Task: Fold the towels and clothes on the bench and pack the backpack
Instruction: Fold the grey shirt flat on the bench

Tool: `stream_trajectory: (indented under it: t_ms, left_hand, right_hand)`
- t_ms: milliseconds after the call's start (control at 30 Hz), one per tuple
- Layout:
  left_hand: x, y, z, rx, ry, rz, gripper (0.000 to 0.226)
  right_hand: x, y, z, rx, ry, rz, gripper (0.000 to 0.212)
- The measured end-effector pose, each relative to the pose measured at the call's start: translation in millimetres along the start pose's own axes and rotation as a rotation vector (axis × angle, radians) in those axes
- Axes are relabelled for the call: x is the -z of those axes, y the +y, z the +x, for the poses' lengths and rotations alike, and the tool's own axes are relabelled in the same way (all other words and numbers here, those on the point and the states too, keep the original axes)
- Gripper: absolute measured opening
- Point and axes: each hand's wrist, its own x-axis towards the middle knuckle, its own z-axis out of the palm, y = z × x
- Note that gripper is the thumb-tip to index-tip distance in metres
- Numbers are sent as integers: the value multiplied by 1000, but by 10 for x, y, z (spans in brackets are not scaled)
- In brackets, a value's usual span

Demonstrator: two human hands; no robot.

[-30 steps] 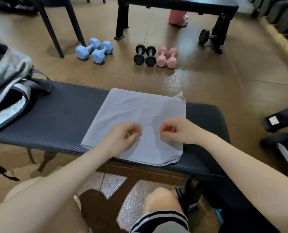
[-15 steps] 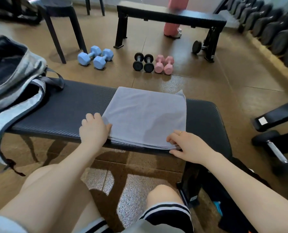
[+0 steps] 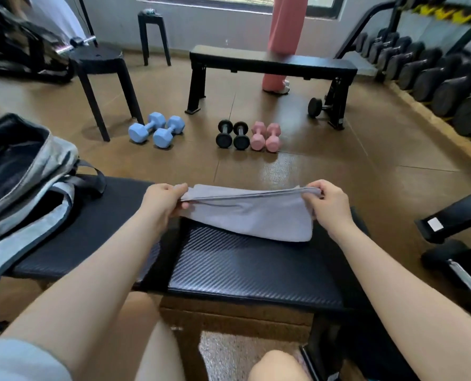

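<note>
A: Where are you sitting?
B: You're facing a black bench (image 3: 251, 273) on a brown gym floor (image 3: 325, 171), dumbbells (image 3: 157, 129) lying beyond.
A: And the towel (image 3: 251, 213)?
B: It's stretching left to right above the bench; your left hand (image 3: 161, 200) and right hand (image 3: 326, 203) are pinching its ends. The backpack (image 3: 22, 174) is gaping at left.

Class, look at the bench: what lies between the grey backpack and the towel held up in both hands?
In the head view, only bare black bench padding lies between the backpack and the towel, crossed by the left forearm.
</note>
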Motion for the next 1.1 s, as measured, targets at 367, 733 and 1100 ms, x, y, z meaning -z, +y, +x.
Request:
stream_trajectory:
  t_ms: [367,733,1100]
  left_hand:
    - [-579,1059,439,-345,45,-195,4]
    - [-127,-16,-84,-294,-300,193,36]
    - [278,-629,-1029,-615,-316,519,24]
  right_hand:
    - [348,-514,1156,61,260,498,23]
    - [333,292,-44,-104,65,564,20]
    - [455,562,-1171,-181,-157,580,8]
